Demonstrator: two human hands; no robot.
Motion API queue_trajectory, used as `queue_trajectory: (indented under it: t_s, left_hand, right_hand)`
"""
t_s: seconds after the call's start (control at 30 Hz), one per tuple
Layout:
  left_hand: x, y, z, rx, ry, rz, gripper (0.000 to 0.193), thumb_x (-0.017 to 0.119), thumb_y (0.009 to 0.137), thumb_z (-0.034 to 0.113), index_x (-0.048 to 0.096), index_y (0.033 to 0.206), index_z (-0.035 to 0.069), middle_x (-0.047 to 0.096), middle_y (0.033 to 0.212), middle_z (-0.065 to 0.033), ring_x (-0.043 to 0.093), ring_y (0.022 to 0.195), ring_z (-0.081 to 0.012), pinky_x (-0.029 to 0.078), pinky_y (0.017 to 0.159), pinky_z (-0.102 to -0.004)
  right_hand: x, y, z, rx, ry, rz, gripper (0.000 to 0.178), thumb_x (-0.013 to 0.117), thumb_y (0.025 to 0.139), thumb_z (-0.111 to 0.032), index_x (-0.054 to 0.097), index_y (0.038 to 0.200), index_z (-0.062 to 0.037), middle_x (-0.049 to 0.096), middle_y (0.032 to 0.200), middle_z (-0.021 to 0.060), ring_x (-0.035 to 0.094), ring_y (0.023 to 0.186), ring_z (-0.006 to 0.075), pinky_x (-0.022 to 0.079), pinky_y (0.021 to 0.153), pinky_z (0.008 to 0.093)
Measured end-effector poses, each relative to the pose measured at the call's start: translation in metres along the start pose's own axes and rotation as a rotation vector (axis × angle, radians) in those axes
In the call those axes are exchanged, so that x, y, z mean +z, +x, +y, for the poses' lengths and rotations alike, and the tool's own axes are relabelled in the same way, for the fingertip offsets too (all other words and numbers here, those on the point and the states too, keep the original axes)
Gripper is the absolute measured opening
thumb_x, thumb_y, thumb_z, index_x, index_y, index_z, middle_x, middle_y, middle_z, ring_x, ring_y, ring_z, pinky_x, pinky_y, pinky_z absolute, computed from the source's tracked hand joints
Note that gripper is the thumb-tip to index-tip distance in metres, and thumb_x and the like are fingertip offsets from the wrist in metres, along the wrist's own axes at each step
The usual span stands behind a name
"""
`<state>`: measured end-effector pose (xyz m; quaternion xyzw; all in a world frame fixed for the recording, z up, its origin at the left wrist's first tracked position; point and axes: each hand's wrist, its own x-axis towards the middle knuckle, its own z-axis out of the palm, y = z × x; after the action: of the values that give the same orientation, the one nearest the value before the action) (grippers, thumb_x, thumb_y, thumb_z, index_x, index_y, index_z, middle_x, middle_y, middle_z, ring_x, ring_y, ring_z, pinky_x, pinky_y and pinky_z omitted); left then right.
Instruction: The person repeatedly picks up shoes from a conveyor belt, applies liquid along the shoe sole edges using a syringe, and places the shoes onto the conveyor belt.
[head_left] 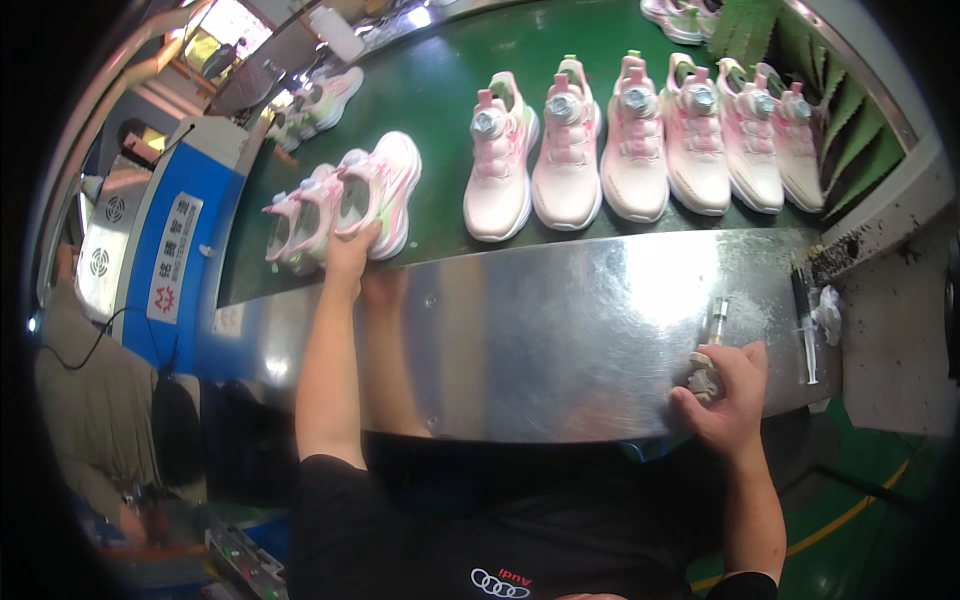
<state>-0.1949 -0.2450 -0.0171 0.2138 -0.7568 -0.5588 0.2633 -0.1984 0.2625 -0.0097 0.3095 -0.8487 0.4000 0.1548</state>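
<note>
My left hand (350,255) reaches to the far left and is closed on the near end of a pink and white sneaker (397,195). That sneaker lies on its side on the green belt, beside more sneakers (307,215) of the same kind. At the right, my right hand (730,395) rests at the steel ledge, its fingers curled round a crumpled whitish wad (703,382). A small clear tube with a metallic end (719,318) is just beyond those fingers; whether they touch it I cannot tell.
Several pink and white sneakers with dial closures (635,150) stand in a row on the green belt (435,105). A syringe (803,320) and crumpled white paper (828,315) lie on the steel ledge (540,340). Green flaps (850,120) hang at right; a blue machine (185,240) stands left, near another person (95,390).
</note>
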Motion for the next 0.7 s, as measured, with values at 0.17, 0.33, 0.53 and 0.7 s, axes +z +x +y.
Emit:
queue_trajectory:
  t_s: [0.17, 0.33, 0.53, 0.7]
  left_hand:
    - [0.013, 0.016, 0.015, 0.012, -0.038, -0.069, 0.074, 0.068, 0.074, 0.0, 0.031, 0.138, 0.005, 0.051, 0.123, -0.0128, 0.054, 0.107, -0.0206, 0.045, 0.089, -0.0304]
    - [-0.012, -0.015, 0.047, -0.044, -0.073, -0.104, 0.073, 0.06, 0.073, -0.007, 0.033, 0.139, 0.007, 0.046, 0.128, -0.014, 0.052, 0.109, -0.0213, 0.045, 0.091, -0.0303]
    - [-0.061, -0.121, 0.069, 0.133, 0.141, -0.182, 0.084, 0.066, 0.068, 0.014, 0.025, 0.14, 0.0, 0.037, 0.136, -0.0144, 0.042, 0.122, -0.0234, 0.036, 0.101, -0.0334]
    - [-0.035, -0.216, 0.074, 0.317, 0.536, -0.325, 0.102, 0.08, 0.064, 0.021, 0.017, 0.14, -0.003, 0.038, 0.133, -0.0175, 0.037, 0.125, -0.0293, 0.03, 0.104, -0.0399]
  right_hand:
    - [0.001, 0.002, -0.002, 0.003, -0.047, 0.007, 0.044, 0.08, 0.058, -0.023, 0.062, 0.095, -0.0075, 0.061, 0.078, 0.0034, 0.043, 0.068, 0.0232, 0.038, 0.065, 0.0326]
    - [-0.002, 0.001, -0.001, -0.009, -0.055, 0.03, 0.044, 0.081, 0.058, -0.024, 0.062, 0.095, -0.0077, 0.061, 0.077, 0.0029, 0.043, 0.067, 0.0228, 0.038, 0.065, 0.0326]
    - [-0.001, -0.002, -0.004, -0.01, -0.046, 0.016, 0.044, 0.081, 0.058, -0.023, 0.062, 0.095, -0.0072, 0.06, 0.077, 0.003, 0.044, 0.068, 0.0229, 0.039, 0.066, 0.0324]
    - [-0.004, -0.005, -0.005, 0.06, 0.038, -0.004, 0.044, 0.08, 0.058, -0.018, 0.061, 0.095, -0.0043, 0.059, 0.078, 0.006, 0.045, 0.07, 0.0238, 0.04, 0.066, 0.0324]
